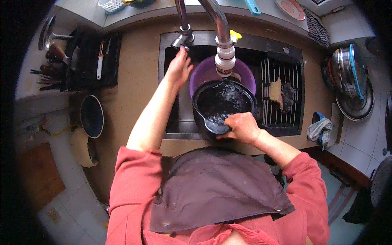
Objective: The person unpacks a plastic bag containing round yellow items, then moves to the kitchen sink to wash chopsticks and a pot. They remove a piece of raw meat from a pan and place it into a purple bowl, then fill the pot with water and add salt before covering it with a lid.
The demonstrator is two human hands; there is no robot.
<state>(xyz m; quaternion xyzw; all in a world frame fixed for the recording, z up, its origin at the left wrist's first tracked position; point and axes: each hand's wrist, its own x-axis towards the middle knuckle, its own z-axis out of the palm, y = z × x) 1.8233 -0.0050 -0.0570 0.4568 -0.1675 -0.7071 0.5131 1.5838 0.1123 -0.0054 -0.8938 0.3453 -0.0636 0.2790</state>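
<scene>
My right hand (243, 127) grips the near rim of a black pot (196, 105) at a smooth grey projecting part. Rippling water (228, 99) stands inside the pot, below the white nozzle of the curved metal faucet (225, 58). Behind and partly beneath the pot is a purple plastic basin (197, 73) in the dark sink (186, 118). My left hand (180, 67) reaches up with loosely spread fingers to the metal tap lever (179, 43). Its fingertips are at the lever; whether they press on it is hard to tell. No object shows in that palm.
A wire rack (266, 107) in the sink's right side carries a tan sponge (275, 90) and a grey scrubber (288, 96). A knife (100, 61) with a white handle lies left, near a dark bowl (92, 116). Stacked pans (349, 73) and a cloth (320, 128) sit right.
</scene>
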